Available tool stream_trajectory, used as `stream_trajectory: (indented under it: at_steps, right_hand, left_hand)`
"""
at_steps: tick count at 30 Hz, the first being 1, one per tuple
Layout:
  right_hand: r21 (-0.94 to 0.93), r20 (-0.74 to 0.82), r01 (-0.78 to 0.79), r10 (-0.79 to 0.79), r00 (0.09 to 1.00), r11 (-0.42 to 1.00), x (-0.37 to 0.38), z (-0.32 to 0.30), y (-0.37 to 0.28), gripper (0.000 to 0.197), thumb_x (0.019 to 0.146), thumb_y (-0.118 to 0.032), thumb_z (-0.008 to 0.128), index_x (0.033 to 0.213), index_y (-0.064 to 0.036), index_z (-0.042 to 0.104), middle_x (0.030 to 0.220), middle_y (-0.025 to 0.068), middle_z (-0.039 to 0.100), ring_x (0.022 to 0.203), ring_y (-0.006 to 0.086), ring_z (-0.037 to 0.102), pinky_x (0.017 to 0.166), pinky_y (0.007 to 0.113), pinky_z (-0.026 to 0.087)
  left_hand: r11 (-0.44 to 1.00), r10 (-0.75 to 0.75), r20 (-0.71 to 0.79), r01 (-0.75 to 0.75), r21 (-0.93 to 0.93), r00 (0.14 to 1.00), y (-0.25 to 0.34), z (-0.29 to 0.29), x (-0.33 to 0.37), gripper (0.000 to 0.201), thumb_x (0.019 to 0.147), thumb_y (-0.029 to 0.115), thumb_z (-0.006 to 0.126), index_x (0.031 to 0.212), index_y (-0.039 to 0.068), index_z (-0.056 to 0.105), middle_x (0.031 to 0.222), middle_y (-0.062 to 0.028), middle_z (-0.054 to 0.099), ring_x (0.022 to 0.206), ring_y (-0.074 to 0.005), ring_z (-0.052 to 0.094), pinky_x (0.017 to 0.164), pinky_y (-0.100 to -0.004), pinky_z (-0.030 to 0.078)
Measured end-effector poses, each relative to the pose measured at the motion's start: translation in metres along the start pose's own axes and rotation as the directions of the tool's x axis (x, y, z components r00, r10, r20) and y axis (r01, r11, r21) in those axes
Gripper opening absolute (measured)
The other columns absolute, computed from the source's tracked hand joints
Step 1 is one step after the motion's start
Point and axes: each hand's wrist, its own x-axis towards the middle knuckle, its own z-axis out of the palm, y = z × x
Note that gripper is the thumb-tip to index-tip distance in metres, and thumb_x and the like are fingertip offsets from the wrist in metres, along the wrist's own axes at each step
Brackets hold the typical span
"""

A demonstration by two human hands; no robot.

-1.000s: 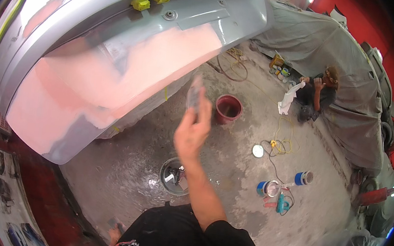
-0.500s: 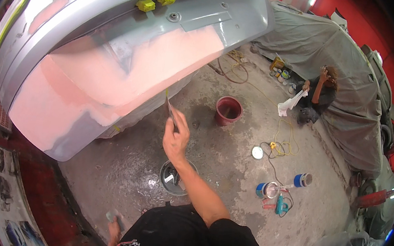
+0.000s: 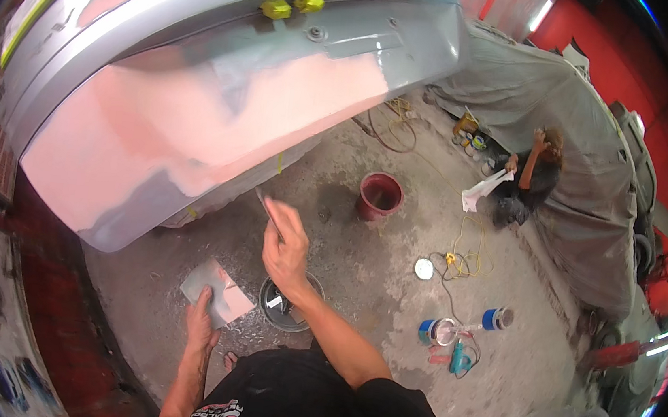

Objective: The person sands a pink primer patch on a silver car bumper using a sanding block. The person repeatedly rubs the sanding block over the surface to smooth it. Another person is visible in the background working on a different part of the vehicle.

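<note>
thin metal spreader [image 3: 266,208] in right hand [image 3: 287,248], flat board [image 3: 215,292] in left hand [image 3: 200,326]

Right hand [image 3: 285,244] is reaching up mid-frame, fingers closing in a grip; left hand [image 3: 201,326] is pinching lower left.

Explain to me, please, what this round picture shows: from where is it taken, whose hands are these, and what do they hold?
The picture comes from a wide camera on a person's head, looking down, so edges bend. Both forearms are that person's own. The right hand holds a thin putty spreader near a grey car panel covered with pink filler. The left hand holds a flat mixing board. On the concrete floor stand a dark red bucket, a round tin, small cans and a yellow cable. Another person crouches by a covered car.
</note>
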Motion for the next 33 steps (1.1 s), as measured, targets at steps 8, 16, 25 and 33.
stream_trajectory:
  at_steps: [8, 16, 25, 33]
  right_hand:
    - [0.157, 0.716, -0.125, -0.026, 0.698, 0.98, -0.033, -0.042, -0.079, 0.069, 0.079, 0.013, 0.044, 0.144, -0.0073, 0.055, 0.139, 0.0171, 0.054, 0.126, 0.0306, 0.055, 0.106, 0.034, 0.042]
    - [-0.051, 0.609, -0.189, 0.181, 0.773, 0.981, -0.074, -0.034, -0.107, 0.065, 0.083, 0.018, 0.048, 0.14, -0.0098, 0.06, 0.135, 0.0143, 0.061, 0.115, 0.024, 0.064, 0.094, 0.034, 0.052]
    - [-0.61, 0.529, 0.408, -0.034, 0.848, 0.679, -0.069, -0.041, -0.211, 0.068, 0.074, 0.012, 0.062, 0.138, -0.0117, 0.061, 0.137, 0.0156, 0.059, 0.124, 0.0361, 0.058, 0.107, 0.05, 0.043]
    - [-0.394, 0.84, 0.575, 0.027, 0.542, 0.717, -0.121, -0.036, -0.204, 0.069, 0.076, -0.003, 0.066, 0.142, -0.0174, 0.054, 0.141, 0.0078, 0.055, 0.131, 0.0326, 0.051, 0.107, 0.054, 0.039]
  left_hand:
    - [0.97, 0.141, 0.042, -0.13, -0.205, 0.989, 0.032, 0.046, -0.018, 0.042, 0.102, 0.027, 0.063, 0.136, 0.004, 0.054, 0.126, -0.0068, 0.063, 0.112, -0.0176, 0.063, 0.095, -0.0374, 0.054]
    - [0.79, -0.41, 0.469, 0.562, -0.245, 0.782, 0.082, 0.006, -0.052, 0.035, 0.102, 0.039, 0.058, 0.125, 0.012, 0.063, 0.109, -0.0026, 0.069, 0.1, -0.0173, 0.066, 0.086, -0.0391, 0.055]
    - [0.974, -0.028, 0.529, -0.095, 0.204, 0.848, 0.138, 0.002, -0.069, 0.042, 0.107, 0.038, 0.051, 0.112, 0.0, 0.067, 0.095, -0.0046, 0.07, 0.082, -0.0107, 0.064, 0.072, -0.0292, 0.053]
    - [0.721, 0.257, 0.331, -0.408, 0.56, 0.908, 0.127, 0.007, -0.073, 0.059, 0.108, 0.047, 0.045, 0.082, -0.002, 0.066, 0.073, 0.0015, 0.062, 0.071, -0.0063, 0.051, 0.06, -0.0326, 0.043]
